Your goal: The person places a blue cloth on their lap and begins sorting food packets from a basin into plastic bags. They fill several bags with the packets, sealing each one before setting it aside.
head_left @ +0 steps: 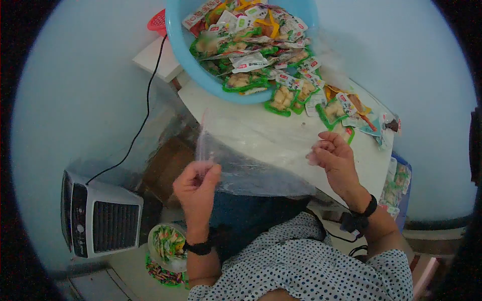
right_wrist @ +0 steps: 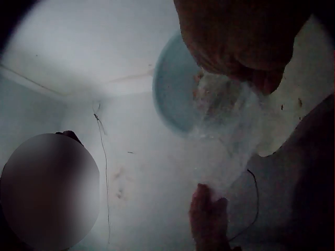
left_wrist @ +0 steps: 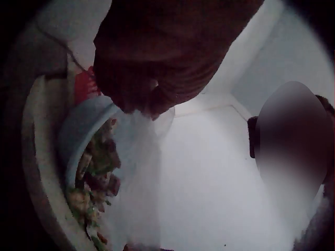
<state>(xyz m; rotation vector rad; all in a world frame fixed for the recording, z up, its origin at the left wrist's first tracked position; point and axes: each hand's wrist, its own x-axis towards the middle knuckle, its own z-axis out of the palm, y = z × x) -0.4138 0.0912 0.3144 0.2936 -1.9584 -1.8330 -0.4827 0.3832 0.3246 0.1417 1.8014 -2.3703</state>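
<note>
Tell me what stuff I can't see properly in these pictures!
Head view: the far edge of the blue basin, cut off by the picture's top.
Head view: small print on the packets, too tiny to read.
Left wrist view: fine details of the left hand, lost in darkness.
Right wrist view: the basin's contents, blurred behind clear plastic.

White top (head_left: 301,258) with dark dots, short sleeves (head_left: 394,268), black wrist straps (head_left: 200,248), boxy black camera (head_left: 353,223)

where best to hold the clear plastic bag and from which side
Probably by opposite edges, one hand from each side: the clear plastic bag looks thin and limp, spread between left hand and right hand, so a single pinch would likely let it sag.
</note>
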